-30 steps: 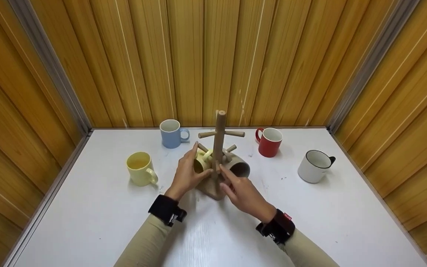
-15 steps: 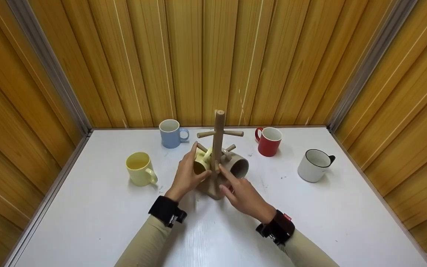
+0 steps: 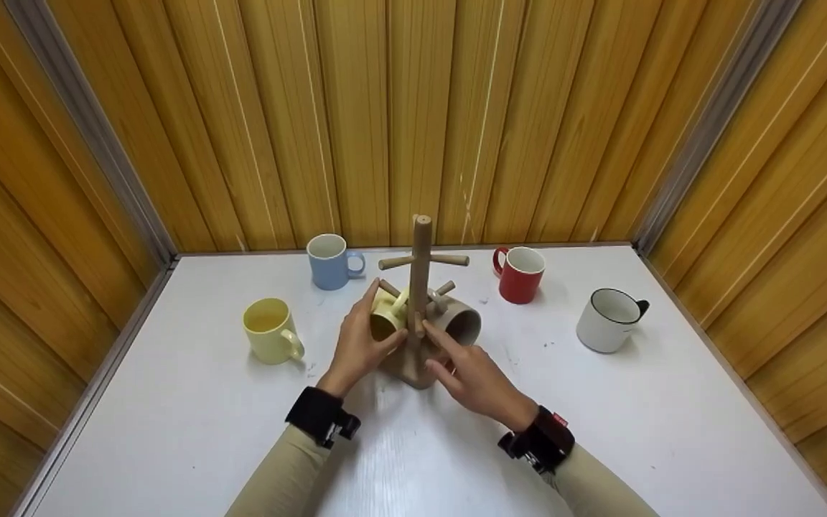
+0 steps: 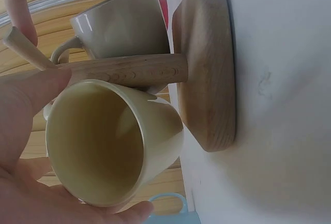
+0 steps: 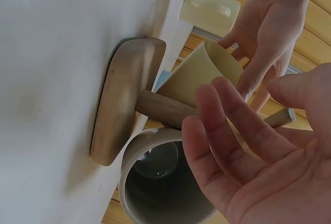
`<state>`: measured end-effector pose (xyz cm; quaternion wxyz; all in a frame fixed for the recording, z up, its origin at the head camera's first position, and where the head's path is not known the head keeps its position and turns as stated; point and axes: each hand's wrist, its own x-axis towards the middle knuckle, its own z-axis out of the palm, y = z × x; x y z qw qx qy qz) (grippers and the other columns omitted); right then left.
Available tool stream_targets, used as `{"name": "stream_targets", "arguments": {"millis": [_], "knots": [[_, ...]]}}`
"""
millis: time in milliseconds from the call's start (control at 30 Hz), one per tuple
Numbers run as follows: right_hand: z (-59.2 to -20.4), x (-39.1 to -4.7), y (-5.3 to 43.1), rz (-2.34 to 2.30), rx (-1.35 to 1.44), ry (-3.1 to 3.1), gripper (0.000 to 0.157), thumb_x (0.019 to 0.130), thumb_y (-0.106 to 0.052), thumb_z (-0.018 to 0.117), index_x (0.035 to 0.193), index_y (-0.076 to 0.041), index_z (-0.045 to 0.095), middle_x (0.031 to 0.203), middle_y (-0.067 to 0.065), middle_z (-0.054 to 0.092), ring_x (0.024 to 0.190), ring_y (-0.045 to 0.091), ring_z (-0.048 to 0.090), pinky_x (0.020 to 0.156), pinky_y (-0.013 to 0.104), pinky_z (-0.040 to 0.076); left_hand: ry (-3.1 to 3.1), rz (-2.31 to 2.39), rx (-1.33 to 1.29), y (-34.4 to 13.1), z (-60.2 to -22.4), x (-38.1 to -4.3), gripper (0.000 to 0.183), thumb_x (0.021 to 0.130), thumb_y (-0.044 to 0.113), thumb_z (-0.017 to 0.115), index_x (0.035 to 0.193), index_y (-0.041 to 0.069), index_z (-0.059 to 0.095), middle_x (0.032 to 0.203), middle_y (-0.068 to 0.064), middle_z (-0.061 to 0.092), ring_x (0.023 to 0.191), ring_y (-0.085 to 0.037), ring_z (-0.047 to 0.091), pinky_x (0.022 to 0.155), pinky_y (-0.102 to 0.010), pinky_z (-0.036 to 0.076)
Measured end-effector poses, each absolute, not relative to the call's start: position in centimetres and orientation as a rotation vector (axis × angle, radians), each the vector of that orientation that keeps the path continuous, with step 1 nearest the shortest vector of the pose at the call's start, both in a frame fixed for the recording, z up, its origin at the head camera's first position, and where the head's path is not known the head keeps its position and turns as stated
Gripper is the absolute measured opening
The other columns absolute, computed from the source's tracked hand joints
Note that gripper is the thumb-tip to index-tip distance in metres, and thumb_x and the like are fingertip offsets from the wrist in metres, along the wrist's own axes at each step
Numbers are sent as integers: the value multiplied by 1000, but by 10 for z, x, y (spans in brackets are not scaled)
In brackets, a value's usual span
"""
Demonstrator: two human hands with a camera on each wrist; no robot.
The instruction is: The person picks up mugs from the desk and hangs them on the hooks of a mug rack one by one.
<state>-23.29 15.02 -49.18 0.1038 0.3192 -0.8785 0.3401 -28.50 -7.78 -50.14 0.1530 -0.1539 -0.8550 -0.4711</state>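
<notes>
A wooden mug tree (image 3: 421, 251) stands upright on the table, with a yellow mug (image 3: 388, 316) hanging on its left and a grey-brown mug (image 3: 465, 322) on its right. My left hand (image 3: 357, 341) spans the yellow mug, thumb by the rim and post, fingers along the far side. In the left wrist view, that mug's mouth (image 4: 98, 141) faces the camera. My right hand (image 3: 482, 377) extends its index finger to the short front peg (image 3: 419, 328); its other fingers are loosely bent and hold nothing, as the right wrist view shows. The mug tree's base (image 5: 126, 100) rests on the table.
Another yellow mug (image 3: 268, 334) stands at left, a blue mug (image 3: 329, 267) behind it. On the right are a red mug (image 3: 521, 278) and a white mug with a black rim (image 3: 604, 327). Wood-patterned walls (image 3: 356, 108) enclose the white table (image 3: 169, 402).
Both hands keep their places at the mug tree and its mugs. Only a slight shift of the view shows, with the mug tree's top a little further left.
</notes>
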Motion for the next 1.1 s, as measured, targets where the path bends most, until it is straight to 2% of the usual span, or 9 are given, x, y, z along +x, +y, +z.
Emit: {"name": "stream_targets", "arguments": {"millis": [167,433,567,700,867,967,1100], "knots": [[-487,-241,158,1077,957,-2527,55,102,-14,66,153,-6,47,86,2,73,74,11,66,64,27,56,-2385,-1329,-460,-82,-504,-280,92,83,18,86,158,3,36,142,-27,55,128,-42,54,108,-58,42],[-470,-262,192,1015,784,-2473,45,98,-7,69,142,-6,60,87,0,74,73,11,66,66,29,57,-2329,-1304,-485,-91,-505,-266,85,85,20,84,156,2,40,149,-21,52,134,-38,52,111,-55,42],[-463,-278,215,960,666,-2457,42,96,-4,70,137,-7,64,97,6,75,77,17,67,71,36,57,-2309,-1284,-516,-97,-505,-259,82,86,19,83,154,0,42,151,-20,51,137,-37,49,113,-54,40],[-457,-291,240,860,547,-2522,45,96,-7,71,140,-5,61,113,17,71,97,31,65,84,49,55,-2300,-1277,-505,-103,-505,-253,81,85,19,84,153,1,44,151,-19,52,138,-35,49,115,-51,39],[-453,-301,270,610,289,-2682,52,99,-19,67,148,-12,53,136,26,56,114,46,50,89,60,48,-2309,-1252,-488,-108,-505,-245,80,85,17,84,153,3,45,150,-17,53,139,-34,49,116,-49,38],[-454,-306,286,470,140,-2723,52,99,-21,65,148,-14,50,142,31,48,120,54,43,92,67,40,-2313,-1248,-480,-111,-504,-240,80,85,18,84,153,4,45,150,-17,53,139,-34,49,116,-49,38],[-457,-310,306,369,15,-2744,52,98,-22,66,146,-9,50,144,38,40,125,63,35,93,75,33,-2313,-1245,-463,-114,-503,-236,79,85,19,84,153,5,46,150,-15,53,139,-34,49,116,-49,38]]}}
